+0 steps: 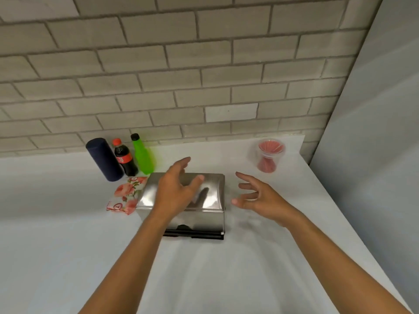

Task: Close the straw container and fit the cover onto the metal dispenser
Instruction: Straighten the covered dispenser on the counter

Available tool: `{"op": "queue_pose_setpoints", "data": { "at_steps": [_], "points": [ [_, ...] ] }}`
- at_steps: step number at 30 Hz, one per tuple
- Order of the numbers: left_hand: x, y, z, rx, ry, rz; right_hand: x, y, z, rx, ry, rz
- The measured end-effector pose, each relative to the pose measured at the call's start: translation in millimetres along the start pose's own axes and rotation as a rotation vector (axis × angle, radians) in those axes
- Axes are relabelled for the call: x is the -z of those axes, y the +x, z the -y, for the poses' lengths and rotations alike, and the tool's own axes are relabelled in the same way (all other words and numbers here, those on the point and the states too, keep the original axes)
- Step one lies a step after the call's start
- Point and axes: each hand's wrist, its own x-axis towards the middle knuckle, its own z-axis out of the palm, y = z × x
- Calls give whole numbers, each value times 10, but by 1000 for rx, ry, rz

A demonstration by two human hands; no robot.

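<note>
Lying in the middle of the table [294, 257], long axis running left to right: the metal dispenser [213, 200], cover seemingly on. Hovering directly over its top, fingers spread, holding nothing: the left hand [175, 189]. Waiting just beside its right end, equally open and empty: the right hand [256, 196]. Standing well apart, far right by the wall: the straw container [268, 156], nearer the right hand.

The metal dispenser [210, 200] is shiny silver with a black base strip. At its nine o'clock lies a packet [127, 196] printed with pink roses. At eleven o'clock stand a navy cylinder [103, 159], a dark red-capped cola bottle [124, 159] and a bright green bottle [142, 155]; at two o'clock, the clear straw container [268, 156] shows red straws.
</note>
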Motion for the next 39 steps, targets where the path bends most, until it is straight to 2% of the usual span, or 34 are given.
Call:
{"op": "queue_pose_setpoints", "data": {
  "at_steps": [3,7,9,12,17,22,25,39],
  "points": [
    [361,-55,281,-51,124,-92,-266,-88,-5,2,-7,-18],
    [679,-169,602,-32,129,-168,-575,-178,-80,-17,1,-52],
    [774,-220,732,19,100,-142,-712,-206,-130,-50,-12,-47],
    [852,-335,892,153,-61,-7,-867,-203,-176,-102,-42,-65],
    [854,-487,1109,185,-208,64,-1034,-160,-192,-130,-119,-173],
    [745,-500,1240,54,-51,60,-1128,-135,-134,61,-234,-287],
    [696,-446,1297,-28,35,67,-1140,-101,-140,108,-351,-280],
    [288,-129,1275,-1,203,40,-703,319,-287,91,-336,-248]
  ]
}}
